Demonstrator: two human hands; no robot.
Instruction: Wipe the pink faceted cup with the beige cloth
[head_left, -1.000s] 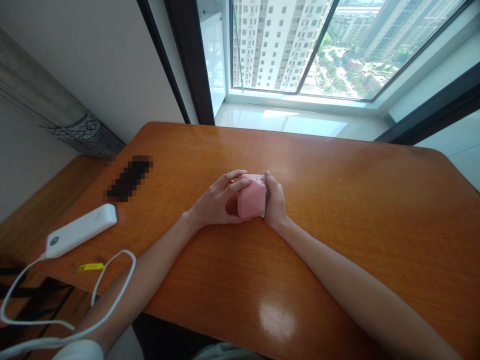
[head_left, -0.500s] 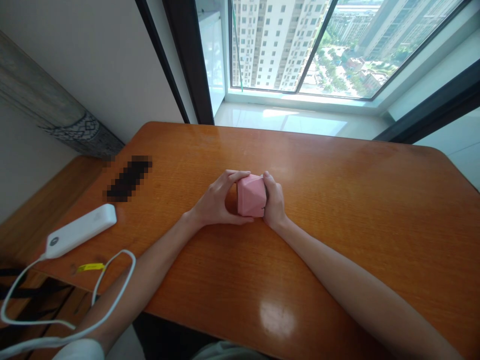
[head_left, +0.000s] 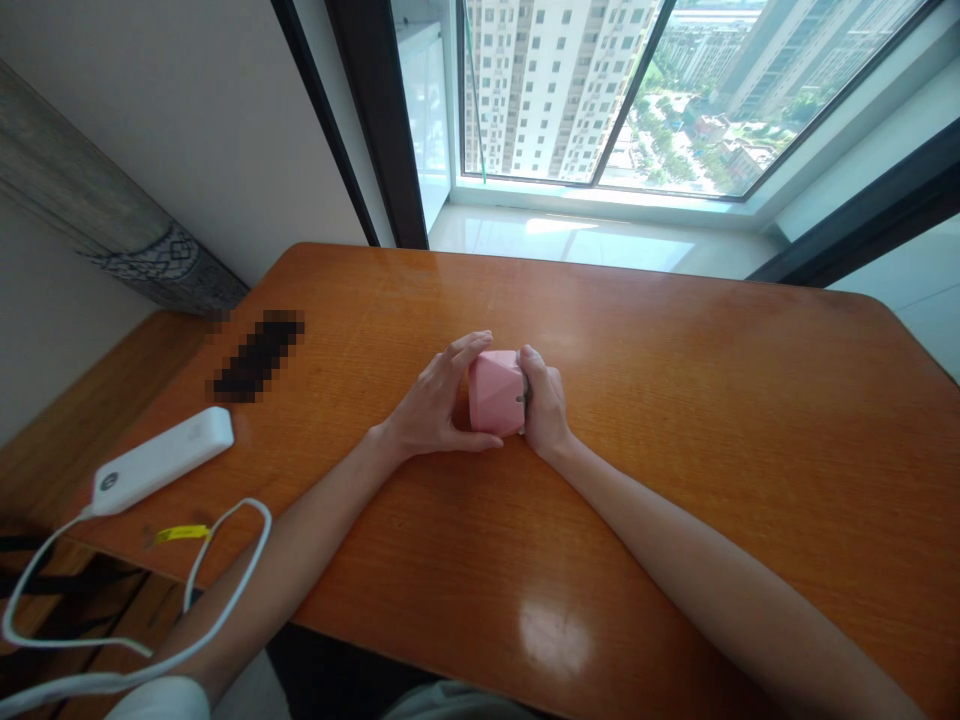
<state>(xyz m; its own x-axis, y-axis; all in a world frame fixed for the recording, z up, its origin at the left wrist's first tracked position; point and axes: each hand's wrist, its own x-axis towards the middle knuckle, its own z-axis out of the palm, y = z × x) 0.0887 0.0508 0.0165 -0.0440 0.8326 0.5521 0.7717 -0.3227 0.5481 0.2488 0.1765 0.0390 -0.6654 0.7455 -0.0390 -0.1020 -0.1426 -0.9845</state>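
A pink faceted block-like object, with a small dark notch near its right side, is held just above or on the wooden table; I cannot tell which. My left hand curves loosely around its left side, fingers along the top edge and thumb along the bottom edge. Around the right end my right hand is closed, its thumb on top and pointing away from me. A dark, greyish part shows between the pink surface and the right palm. The right fingers are mostly hidden.
On the left of the wooden table lies a white power bank-like device with a white cable looping over my left forearm. A yellow tag is near the cable. A pixelated dark object lies farther back, before a window.
The pink object has turned a little and shifted slightly left, so its notch shows more. My left fingers have lifted and straightened somewhat; my right hand has tilted slightly.
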